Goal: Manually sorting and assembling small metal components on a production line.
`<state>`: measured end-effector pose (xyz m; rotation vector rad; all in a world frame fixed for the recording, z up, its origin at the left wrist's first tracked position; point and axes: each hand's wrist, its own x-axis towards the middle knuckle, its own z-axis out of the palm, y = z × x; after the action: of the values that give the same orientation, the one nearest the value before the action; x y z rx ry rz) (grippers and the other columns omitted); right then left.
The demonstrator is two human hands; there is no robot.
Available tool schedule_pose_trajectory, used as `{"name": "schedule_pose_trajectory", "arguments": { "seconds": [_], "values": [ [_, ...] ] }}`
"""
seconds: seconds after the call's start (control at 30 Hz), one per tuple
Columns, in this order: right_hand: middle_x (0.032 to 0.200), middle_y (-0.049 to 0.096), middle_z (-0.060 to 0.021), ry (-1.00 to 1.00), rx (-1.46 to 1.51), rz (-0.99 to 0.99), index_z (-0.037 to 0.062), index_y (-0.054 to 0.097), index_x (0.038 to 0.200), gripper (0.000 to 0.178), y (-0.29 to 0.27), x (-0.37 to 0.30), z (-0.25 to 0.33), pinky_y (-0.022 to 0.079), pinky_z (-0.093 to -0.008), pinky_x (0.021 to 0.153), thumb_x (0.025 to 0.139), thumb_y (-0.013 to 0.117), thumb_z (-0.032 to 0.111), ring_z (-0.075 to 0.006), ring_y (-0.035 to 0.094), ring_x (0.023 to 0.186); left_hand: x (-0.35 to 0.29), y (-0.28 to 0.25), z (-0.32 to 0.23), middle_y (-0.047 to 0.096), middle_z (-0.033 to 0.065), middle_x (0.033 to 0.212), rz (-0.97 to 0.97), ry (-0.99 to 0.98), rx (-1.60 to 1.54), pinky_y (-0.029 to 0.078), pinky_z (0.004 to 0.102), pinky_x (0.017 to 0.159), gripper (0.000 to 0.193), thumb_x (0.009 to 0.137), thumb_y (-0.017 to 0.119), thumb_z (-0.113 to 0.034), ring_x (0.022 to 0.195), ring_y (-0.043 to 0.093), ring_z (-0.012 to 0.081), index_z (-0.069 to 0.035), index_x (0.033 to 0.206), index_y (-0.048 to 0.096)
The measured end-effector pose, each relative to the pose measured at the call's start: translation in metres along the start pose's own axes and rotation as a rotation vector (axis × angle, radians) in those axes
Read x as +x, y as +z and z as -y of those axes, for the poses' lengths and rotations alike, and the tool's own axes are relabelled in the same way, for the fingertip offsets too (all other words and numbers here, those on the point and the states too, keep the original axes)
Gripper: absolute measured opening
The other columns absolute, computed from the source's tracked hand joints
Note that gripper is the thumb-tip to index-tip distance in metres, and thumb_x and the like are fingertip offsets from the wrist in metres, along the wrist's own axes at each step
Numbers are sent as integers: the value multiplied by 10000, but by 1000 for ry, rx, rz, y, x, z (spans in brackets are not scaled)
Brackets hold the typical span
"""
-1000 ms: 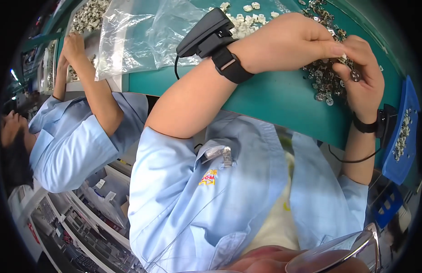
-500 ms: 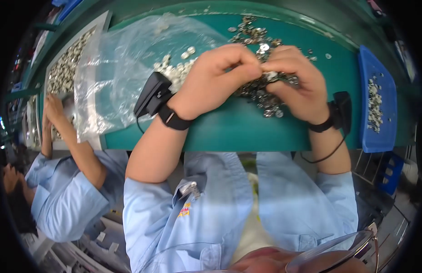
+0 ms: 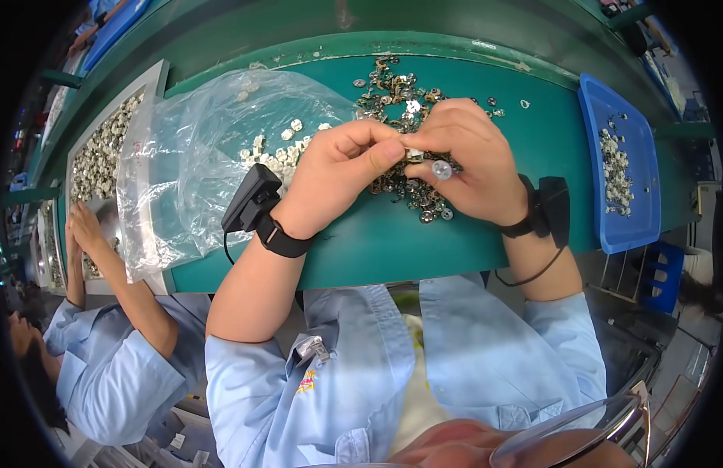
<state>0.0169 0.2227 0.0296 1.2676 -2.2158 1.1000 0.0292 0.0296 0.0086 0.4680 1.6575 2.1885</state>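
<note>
My left hand (image 3: 338, 171) and my right hand (image 3: 474, 164) meet over the green tabletop, fingertips pinched together. Between them shows a small white part (image 3: 414, 155), partly covered by the fingers. A shiny round metal piece (image 3: 441, 169) sits at my right thumb and curled fingers. Under and behind the hands spreads a heap of small metal parts (image 3: 388, 86), several of them round discs. Left of my left hand, small white blocky parts (image 3: 279, 156) lie on a clear plastic bag (image 3: 174, 171).
A blue tray (image 3: 646, 183) with small pale parts stands at the right. At the far left, a co-worker's hands (image 3: 84, 230) are over a light-framed tray (image 3: 155, 86) full of small parts. Black devices are strapped to both my wrists. A green ledge (image 3: 455, 47) runs along the back.
The whole view has shifted, so the table and hands sit lower and further left. My hands remain pinched together; the round metal piece at my right hand now shows clearly.
</note>
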Motion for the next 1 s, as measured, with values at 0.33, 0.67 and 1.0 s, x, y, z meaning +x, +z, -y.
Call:
{"name": "schedule_pose_trajectory", "arguments": {
  "seconds": [0.33,0.67,1.0],
  "values": [
    [802,574,-38,-55,-14,-95,74,630,902,288,2,-3,5,423,-338,723,639,739,114,-226,530,775,-2,-3,-5,596,-13,870,181,-179,-219,446,175,668,191,879,554,-135,733,536,37,-11,1023,573],
    [778,551,-36,-92,-74,-94,61,614,846,252,5,-4,11,422,-335,694,631,738,102,-231,514,762,-1,-2,-4,579,-28,879,189,-218,-163,404,179,660,194,880,556,-215,761,509,36,-38,956,579],
    [746,551,-56,-29,-60,32,33,612,840,198,-5,-5,4,428,-308,671,677,709,91,-205,526,720,0,-5,-3,603,-12,876,206,-223,-65,435,193,700,192,905,511,-145,772,526,46,-29,1040,583]
  ]
}}
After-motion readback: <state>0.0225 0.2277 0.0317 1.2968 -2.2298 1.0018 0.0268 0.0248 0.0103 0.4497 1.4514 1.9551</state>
